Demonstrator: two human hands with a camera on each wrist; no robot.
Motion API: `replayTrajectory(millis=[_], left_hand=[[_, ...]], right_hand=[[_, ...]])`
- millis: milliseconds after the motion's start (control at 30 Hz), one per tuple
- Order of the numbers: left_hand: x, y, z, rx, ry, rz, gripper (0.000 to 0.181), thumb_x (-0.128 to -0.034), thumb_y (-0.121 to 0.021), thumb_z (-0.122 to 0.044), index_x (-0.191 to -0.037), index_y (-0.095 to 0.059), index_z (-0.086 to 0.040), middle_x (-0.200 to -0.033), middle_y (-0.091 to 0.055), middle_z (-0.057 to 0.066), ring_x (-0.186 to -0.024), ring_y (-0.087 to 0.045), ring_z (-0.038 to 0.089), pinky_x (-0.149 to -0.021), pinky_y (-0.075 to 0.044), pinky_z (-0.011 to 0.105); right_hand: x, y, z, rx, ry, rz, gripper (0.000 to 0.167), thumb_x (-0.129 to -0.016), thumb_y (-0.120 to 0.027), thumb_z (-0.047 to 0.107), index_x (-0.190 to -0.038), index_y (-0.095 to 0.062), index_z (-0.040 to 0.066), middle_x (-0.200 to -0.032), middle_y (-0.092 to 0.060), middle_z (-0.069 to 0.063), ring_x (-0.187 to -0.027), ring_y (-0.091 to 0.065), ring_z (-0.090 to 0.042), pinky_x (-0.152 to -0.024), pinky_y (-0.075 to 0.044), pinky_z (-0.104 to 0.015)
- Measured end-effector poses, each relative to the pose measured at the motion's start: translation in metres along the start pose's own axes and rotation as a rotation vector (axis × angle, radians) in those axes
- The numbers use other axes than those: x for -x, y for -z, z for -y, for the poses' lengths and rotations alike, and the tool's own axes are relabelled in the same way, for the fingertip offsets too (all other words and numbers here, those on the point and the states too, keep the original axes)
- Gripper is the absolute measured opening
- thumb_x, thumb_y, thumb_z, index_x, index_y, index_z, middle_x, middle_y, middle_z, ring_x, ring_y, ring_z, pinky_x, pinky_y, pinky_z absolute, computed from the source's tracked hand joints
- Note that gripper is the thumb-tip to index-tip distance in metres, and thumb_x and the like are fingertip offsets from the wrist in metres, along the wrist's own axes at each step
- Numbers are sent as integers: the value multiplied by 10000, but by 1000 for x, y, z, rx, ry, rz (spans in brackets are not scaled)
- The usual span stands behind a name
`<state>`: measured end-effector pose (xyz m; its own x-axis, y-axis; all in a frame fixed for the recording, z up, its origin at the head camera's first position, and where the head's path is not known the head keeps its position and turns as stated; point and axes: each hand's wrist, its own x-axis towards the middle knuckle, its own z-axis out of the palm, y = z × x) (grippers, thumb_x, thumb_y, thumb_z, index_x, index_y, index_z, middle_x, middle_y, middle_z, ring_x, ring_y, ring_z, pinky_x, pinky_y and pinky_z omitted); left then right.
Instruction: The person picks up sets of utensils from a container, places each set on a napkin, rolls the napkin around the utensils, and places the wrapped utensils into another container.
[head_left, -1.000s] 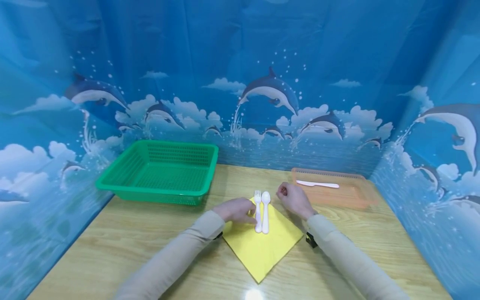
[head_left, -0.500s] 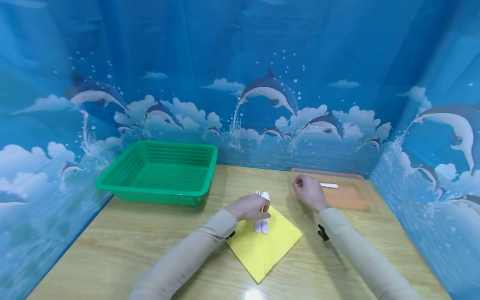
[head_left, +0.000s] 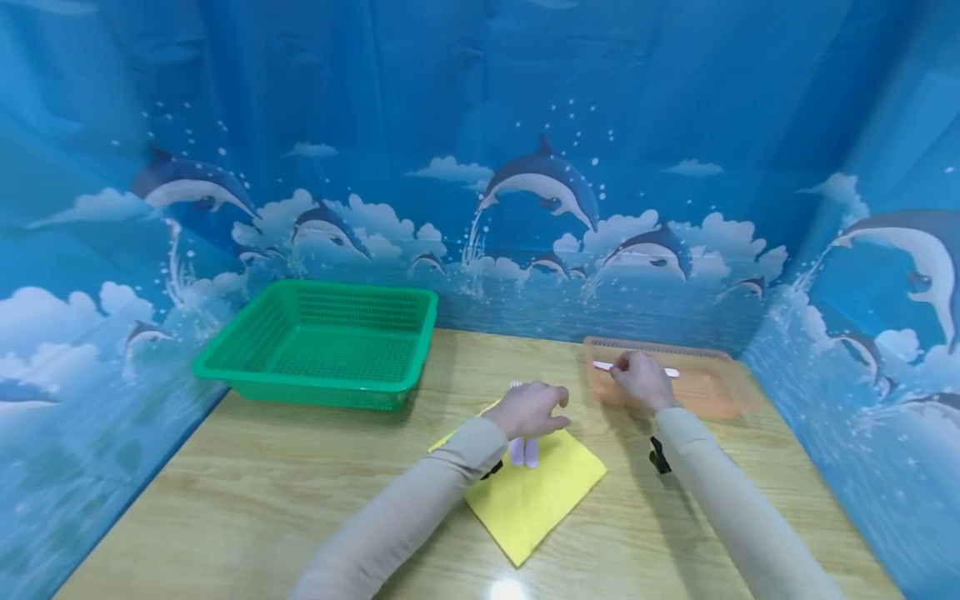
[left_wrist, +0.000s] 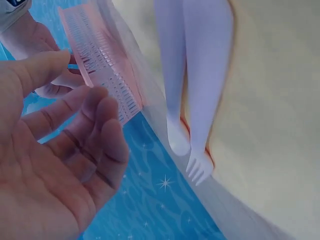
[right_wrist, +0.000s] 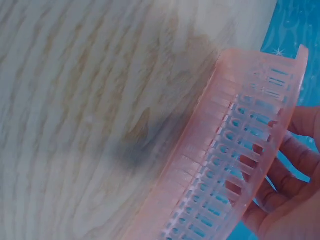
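Around you hangs a blue dolphin-print sheet (head_left: 480, 83), behind a wooden table (head_left: 225, 483). A green basket (head_left: 315, 388) sits at the back on your left; an orange-pink tray (head_left: 705, 387) sits at the back on your right. Between them, nearer you, a yellow napkin (head_left: 525, 517) lies cornerwise. Your left hand (head_left: 531, 410) is over it, holding nothing, thumb and fingers apart and loosely bent. Your right hand (head_left: 643, 379) is over the tray, fingertips at the knife (head_left: 602, 366) lying there; whether they pinch it, you cannot tell. The spoon (left_wrist: 172, 75) and fork (left_wrist: 207, 75) lie side by side on the napkin, below your left hand.
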<state>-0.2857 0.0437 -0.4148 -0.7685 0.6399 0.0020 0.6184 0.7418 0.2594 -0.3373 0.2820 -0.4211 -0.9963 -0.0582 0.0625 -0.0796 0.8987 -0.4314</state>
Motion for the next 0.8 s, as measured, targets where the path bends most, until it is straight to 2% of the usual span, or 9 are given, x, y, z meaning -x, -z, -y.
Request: replayTrajectory(millis=[200, 333, 600, 800], left_hand=[[-7, -3, -7, -10, 10, -36, 384, -948, -635, -371, -1246, -611, -131, -1194, -686, 37, -1063, -655, 177, -880, -542, 311], [-11, -4, -13, -6, 3, -41, 421, -941, -637, -376, -1288, -591, -142, -1235, -669, 33, -1103, -640, 174, -899, -533, 311], [-20, -7, -25, -47, 1, -40, 494, -940, -633, -399, -1361, -524, -164, -1235, -644, 51, -1098, -625, 186, -852, -543, 317], [-27, -9, -30, -42, 38, -4, 575, -940, -624, -430, -1425, -452, -175, -1299, -590, 68, -1165, -587, 201, -918, -524, 332]], right_hand=[[-5, -1, -8, 41, 22, 33, 211, -940, -545, 159, -988, -685, 8, -1079, -674, -230, -939, -630, -359, -816, -508, -530], [-6, -2, -10, 34, 11, 70, 200, -935, -570, 177, -994, -683, 23, -1193, -635, -262, -1083, -593, -427, -912, -475, -576], [-12, -5, -16, 12, -23, 119, 377, -972, -514, 210, -1243, -601, -37, -1304, -566, -296, -1175, -551, -456, -930, -478, -575], [-15, -7, -17, 8, -9, 191, 452, -994, -471, 232, -1322, -531, -73, -1363, -519, -303, -1236, -498, -486, -985, -447, -591]])
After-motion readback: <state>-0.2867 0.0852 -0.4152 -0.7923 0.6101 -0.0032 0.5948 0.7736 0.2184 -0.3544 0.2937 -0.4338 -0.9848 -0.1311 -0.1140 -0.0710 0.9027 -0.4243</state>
